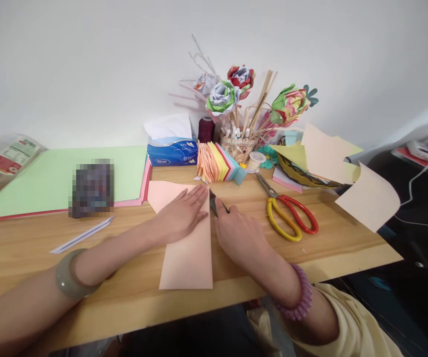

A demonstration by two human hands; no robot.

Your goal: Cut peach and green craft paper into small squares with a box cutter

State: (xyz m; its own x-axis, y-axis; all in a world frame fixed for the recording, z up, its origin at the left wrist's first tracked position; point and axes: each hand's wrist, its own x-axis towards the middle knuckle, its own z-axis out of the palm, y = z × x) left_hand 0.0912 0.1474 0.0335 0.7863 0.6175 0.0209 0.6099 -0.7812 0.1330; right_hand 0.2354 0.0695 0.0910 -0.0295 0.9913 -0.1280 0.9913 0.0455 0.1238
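Observation:
My left hand (185, 212) lies flat on a folded sheet of pale pink paper (189, 267), with its fingers stretched towards the paper's far right edge. In my right hand (240, 233) is a small dark knife (213, 202), mostly covered by the closed fingers. Its tip rests at the right edge of the paper, just beside the left fingertips. To the right of that hand lies a pair of scissors (288, 210) with one yellow and one red handle.
Behind the hands stand a tissue pack (172, 151), a stack of coloured paper squares (217, 162) and a pot of paper flowers (238, 148). Green sheets (50, 173) and a folded white strip (83, 235) lie left. Paper offcuts (370, 196) overhang at right.

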